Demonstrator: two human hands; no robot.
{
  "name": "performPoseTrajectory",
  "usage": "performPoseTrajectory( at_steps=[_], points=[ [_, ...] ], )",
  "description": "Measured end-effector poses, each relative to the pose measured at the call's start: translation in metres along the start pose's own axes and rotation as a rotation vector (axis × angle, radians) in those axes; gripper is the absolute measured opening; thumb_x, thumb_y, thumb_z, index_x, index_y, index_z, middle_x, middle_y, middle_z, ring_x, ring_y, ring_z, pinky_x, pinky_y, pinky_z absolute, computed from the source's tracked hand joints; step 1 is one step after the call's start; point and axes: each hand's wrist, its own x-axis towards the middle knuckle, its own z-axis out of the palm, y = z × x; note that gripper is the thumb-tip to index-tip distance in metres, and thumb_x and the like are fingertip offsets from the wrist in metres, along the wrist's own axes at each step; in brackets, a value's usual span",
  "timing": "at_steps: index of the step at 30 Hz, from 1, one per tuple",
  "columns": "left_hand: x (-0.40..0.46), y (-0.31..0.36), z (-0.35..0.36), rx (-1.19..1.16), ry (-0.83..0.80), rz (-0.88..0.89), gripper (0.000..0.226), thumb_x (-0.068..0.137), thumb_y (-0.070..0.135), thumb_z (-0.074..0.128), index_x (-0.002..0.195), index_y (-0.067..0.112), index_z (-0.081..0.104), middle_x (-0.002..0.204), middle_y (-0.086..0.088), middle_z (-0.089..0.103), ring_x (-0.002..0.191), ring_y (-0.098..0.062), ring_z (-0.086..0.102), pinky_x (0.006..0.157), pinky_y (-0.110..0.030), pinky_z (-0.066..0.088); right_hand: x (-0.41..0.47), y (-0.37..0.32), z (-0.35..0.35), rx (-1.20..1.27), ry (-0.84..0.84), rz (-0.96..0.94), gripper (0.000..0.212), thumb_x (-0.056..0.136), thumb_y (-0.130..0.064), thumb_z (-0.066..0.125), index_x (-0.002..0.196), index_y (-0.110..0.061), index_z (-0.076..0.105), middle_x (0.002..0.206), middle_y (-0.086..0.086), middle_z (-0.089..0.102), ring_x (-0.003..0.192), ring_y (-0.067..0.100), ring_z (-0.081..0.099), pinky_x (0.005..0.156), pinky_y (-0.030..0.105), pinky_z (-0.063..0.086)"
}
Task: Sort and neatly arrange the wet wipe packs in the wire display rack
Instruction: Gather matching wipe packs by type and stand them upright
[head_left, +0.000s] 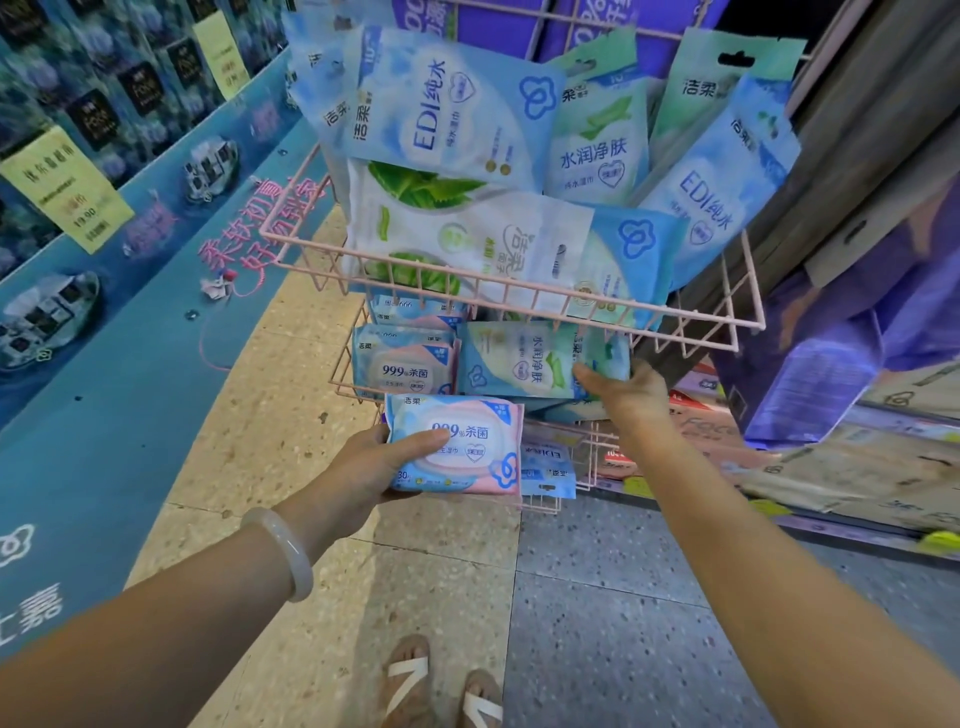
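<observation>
A pink wire display rack (519, 291) stands in front of me with tiered baskets. My left hand (358, 467) grips a pink-and-blue 999 wipe pack (457, 441) in front of the middle basket. My right hand (623, 387) reaches into that basket and holds the right end of a blue-green wipe pack (524, 358). More 999 packs (405, 358) stand at the basket's left. The top basket holds blue EDI packs (447, 104), a white-green leaf pack (457, 234) and light green packs (597, 135), lying at mixed angles.
A lower basket (550, 478) holds blue packs. Cardboard boxes (857, 467) lie on the floor at the right. A blue display platform (130, 338) runs along the left. My sandalled feet (441, 686) stand on the tiled floor.
</observation>
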Motion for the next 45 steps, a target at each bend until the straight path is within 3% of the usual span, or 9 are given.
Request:
performPoseTrajectory(
  at_steps=[3,6,12,15,26,32,37,43,45],
  points=[
    [0.003,0.002,0.002,-0.017,0.016,0.002,0.035,0.070,0.028,0.076,0.100,0.017,0.062,0.077,0.002,0.077,0.064,-0.011,0.071,0.049,-0.020,0.052,-0.003,-0.003,-0.018,0.104,-0.032,0.009,0.025,0.073,-0.011,0.074,0.087,-0.022,0.056,0.102,0.008,0.069,0.082,0.018,0.069,0.077,0.035,0.057],
    [0.005,0.006,0.005,-0.014,0.036,0.007,0.042,0.071,0.030,0.076,0.107,0.016,0.060,0.088,-0.001,0.075,0.068,-0.013,0.071,0.053,-0.022,0.053,-0.007,-0.005,-0.034,0.180,-0.034,0.043,0.030,0.075,-0.011,0.073,0.102,-0.014,0.060,0.102,0.010,0.070,0.087,0.023,0.070,0.083,0.042,0.056],
    [0.006,0.007,0.012,-0.010,0.036,0.000,0.042,0.073,0.029,0.074,0.110,0.014,0.061,0.084,-0.001,0.074,0.064,-0.011,0.070,0.049,-0.020,0.052,-0.015,-0.004,-0.062,0.378,-0.060,0.146,0.017,0.079,-0.014,0.068,0.095,-0.016,0.062,0.068,-0.002,0.074,0.060,0.015,0.071,0.046,0.031,0.056],
    [0.007,0.006,0.016,0.008,0.056,-0.005,0.045,0.072,0.029,0.075,0.112,0.013,0.060,0.089,-0.003,0.073,0.064,-0.012,0.070,0.047,-0.019,0.051,-0.019,0.002,-0.075,0.404,-0.048,0.168,0.018,0.079,-0.016,0.069,0.096,-0.017,0.063,0.084,0.002,0.074,0.073,0.019,0.071,0.052,0.035,0.058],
    [0.016,0.015,0.042,0.035,0.021,0.024,0.048,0.071,0.025,0.076,0.115,0.014,0.059,0.099,-0.007,0.073,0.077,-0.018,0.070,0.055,-0.025,0.053,-0.050,0.042,-0.125,0.484,-0.010,0.216,0.009,0.083,-0.017,0.063,0.091,-0.021,0.065,0.074,-0.004,0.075,0.061,0.011,0.070,0.050,0.030,0.058],
    [0.035,0.040,0.067,0.040,-0.070,0.039,0.038,0.072,0.023,0.074,0.107,0.014,0.061,0.078,0.002,0.076,0.066,-0.012,0.072,0.051,-0.023,0.054,-0.065,0.053,-0.143,0.493,0.013,0.211,0.015,0.083,-0.013,0.062,0.097,-0.020,0.064,0.074,-0.005,0.075,0.065,0.012,0.070,0.054,0.031,0.059],
    [0.058,0.046,0.091,0.102,-0.047,0.079,0.059,0.069,0.031,0.078,0.120,0.018,0.051,0.123,0.005,0.057,0.119,-0.019,0.049,0.101,-0.051,0.042,-0.071,0.063,-0.156,0.497,0.013,0.181,0.018,0.084,-0.015,0.061,0.098,-0.025,0.064,0.080,-0.007,0.075,0.080,0.015,0.068,0.063,0.033,0.059],
    [0.077,0.038,0.122,0.195,-0.023,0.150,0.072,0.078,0.034,0.070,0.138,0.011,0.037,0.145,-0.005,0.041,0.133,-0.023,0.036,0.093,-0.028,0.029,-0.072,0.071,-0.167,0.496,0.045,0.188,0.017,0.081,-0.017,0.064,0.097,-0.024,0.065,0.082,-0.005,0.076,0.076,0.016,0.070,0.060,0.032,0.060],
    [0.081,0.034,0.126,0.431,0.012,0.179,0.069,0.081,0.037,0.067,0.138,0.012,0.037,0.146,-0.006,0.041,0.131,-0.024,0.040,0.095,-0.027,0.033,-0.070,0.073,-0.167,0.500,0.057,0.197,0.016,0.081,-0.017,0.064,0.095,-0.024,0.065,0.080,-0.005,0.076,0.072,0.015,0.071,0.061,0.034,0.060]
  ],
)
